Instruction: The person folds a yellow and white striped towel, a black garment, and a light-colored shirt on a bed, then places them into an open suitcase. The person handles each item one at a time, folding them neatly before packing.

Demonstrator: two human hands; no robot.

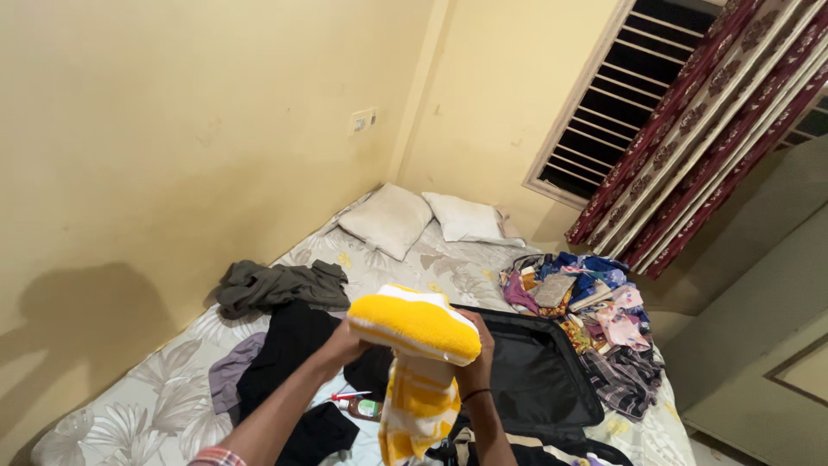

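Head view: both hands raised at lower centre of frame, clamped on a yellow-and-white striped towel [416,332]. Left hand [343,347] grips the towel's left end, fingers closed under the rolled top. Right hand [477,361] grips the right side, partly hidden behind the cloth; dark band on that wrist. Top of towel bunched into a thick roll, rest hangs down between the forearms toward the bottom edge.

Behind the towel, right of centre, an open black suitcase [535,371] lies on the floral bedsheet [129,406]. Pile of mixed coloured clothes [586,311] sits just right of the suitcase. Black garments [289,345] spread left of the hands; grey garment [276,285] crumpled further up left. Small bottle [360,407] lies on the sheet below the left wrist. Two pillows [423,220] at centre, against the yellow wall. Barred window with red patterned curtain [716,129] upper right.
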